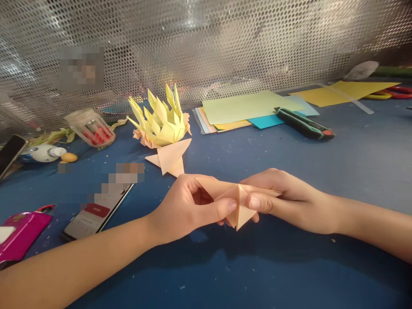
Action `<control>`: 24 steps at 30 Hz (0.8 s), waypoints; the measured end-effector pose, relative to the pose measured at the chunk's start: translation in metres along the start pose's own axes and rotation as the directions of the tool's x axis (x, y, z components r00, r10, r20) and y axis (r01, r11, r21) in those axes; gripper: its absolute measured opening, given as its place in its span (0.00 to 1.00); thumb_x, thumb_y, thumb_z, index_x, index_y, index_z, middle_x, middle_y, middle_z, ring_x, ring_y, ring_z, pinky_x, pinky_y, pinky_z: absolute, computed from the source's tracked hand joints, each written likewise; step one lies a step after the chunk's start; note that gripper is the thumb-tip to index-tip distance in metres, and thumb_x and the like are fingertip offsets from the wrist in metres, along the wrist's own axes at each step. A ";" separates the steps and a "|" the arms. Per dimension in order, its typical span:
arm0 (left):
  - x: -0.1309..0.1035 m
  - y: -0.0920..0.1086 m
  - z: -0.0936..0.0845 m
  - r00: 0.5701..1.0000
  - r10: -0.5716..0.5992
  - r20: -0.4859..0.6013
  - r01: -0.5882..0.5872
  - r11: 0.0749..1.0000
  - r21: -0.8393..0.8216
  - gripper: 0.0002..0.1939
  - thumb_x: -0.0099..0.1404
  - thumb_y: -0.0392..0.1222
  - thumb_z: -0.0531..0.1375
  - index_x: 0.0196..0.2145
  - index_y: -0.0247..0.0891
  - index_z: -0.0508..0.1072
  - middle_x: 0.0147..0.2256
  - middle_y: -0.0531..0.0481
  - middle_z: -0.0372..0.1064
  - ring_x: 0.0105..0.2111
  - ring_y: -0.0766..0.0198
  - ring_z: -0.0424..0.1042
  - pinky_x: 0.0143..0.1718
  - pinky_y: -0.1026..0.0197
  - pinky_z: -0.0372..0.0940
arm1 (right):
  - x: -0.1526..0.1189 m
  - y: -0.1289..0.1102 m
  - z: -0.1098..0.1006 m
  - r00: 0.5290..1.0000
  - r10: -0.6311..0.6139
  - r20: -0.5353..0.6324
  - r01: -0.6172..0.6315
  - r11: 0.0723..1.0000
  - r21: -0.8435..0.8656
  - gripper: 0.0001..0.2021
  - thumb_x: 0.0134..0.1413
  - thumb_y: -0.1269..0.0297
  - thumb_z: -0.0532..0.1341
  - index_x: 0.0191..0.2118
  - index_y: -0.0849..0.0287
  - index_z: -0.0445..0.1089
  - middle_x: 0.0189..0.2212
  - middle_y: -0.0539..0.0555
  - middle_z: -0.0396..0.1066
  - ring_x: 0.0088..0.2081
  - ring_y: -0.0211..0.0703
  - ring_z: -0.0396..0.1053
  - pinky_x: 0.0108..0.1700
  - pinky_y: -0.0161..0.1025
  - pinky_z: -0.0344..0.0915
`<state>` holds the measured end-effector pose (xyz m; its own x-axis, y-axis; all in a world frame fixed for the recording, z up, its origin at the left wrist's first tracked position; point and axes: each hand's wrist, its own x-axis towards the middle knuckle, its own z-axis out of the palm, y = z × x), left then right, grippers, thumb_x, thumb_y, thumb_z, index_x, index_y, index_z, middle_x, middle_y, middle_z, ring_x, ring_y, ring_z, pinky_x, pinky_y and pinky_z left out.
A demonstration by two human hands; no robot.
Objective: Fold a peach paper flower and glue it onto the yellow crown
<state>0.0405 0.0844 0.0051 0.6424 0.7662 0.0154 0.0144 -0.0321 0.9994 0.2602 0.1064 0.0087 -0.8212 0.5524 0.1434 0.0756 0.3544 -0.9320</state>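
A peach sheet of paper folded into a pointed origami piece (pixel 238 206) is held between both hands above the blue table. My left hand (pixel 193 206) pinches its left side, thumb flat on the front and fingers curled behind. My right hand (pixel 289 201) grips the right side, its thumb beside the centre ridge. Beyond the left hand lie folded peach paper pieces (pixel 172 156), overlapping one another. Right behind them stands a yellow paper flower (pixel 164 122) with upright pointed petals and peach ones around its base.
Coloured paper sheets (pixel 238 109) and a dark green utility knife (pixel 304 123) lie at the back. To the left are a phone (pixel 99 210), a clear cup (pixel 93 128) with red bits, a white bottle (pixel 41 152) and a magenta pouch (pixel 25 234). A perforated metal panel (pixel 206 47) borders the table.
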 end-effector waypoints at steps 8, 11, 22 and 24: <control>-0.001 -0.007 -0.001 0.977 0.090 -0.195 -0.047 0.975 0.217 0.18 0.63 0.41 0.65 0.19 0.38 0.66 0.25 0.54 0.63 0.28 0.68 0.63 0.30 0.65 0.63 | 0.000 0.003 0.005 0.987 0.114 -0.118 -0.124 0.988 -0.090 0.19 0.50 0.48 0.73 0.28 0.57 0.70 0.20 0.43 0.61 0.22 0.32 0.55 0.22 0.32 0.53; 0.001 -0.007 -0.001 0.967 0.047 -0.249 -0.018 0.993 0.118 0.14 0.59 0.39 0.65 0.21 0.38 0.66 0.25 0.56 0.62 0.26 0.70 0.62 0.27 0.67 0.60 | 0.001 0.003 0.006 0.971 0.118 -0.210 -0.141 0.985 -0.098 0.16 0.49 0.52 0.74 0.32 0.57 0.72 0.23 0.45 0.71 0.24 0.34 0.65 0.25 0.32 0.61; 0.000 -0.010 -0.003 0.961 -0.087 -0.264 0.101 0.994 0.039 0.17 0.59 0.46 0.67 0.25 0.40 0.63 0.22 0.56 0.65 0.24 0.68 0.62 0.27 0.64 0.55 | -0.001 0.002 0.007 0.941 -0.058 -0.333 -0.035 0.963 -0.266 0.14 0.60 0.52 0.68 0.30 0.56 0.76 0.24 0.47 0.76 0.25 0.34 0.68 0.26 0.32 0.61; 0.000 -0.010 -0.002 0.954 -0.098 -0.284 0.121 0.991 0.065 0.16 0.58 0.44 0.69 0.24 0.39 0.64 0.22 0.57 0.63 0.24 0.69 0.62 0.26 0.65 0.54 | 0.000 0.002 0.007 0.929 -0.043 -0.368 -0.071 0.954 -0.291 0.18 0.59 0.48 0.67 0.28 0.57 0.75 0.23 0.48 0.73 0.24 0.35 0.66 0.26 0.33 0.60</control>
<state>0.0389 0.0859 -0.0043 0.3933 0.9164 -0.0740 0.1417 0.0191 0.9897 0.2563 0.1015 0.0041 -0.5583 0.7754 0.2952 0.2951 0.5181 -0.8028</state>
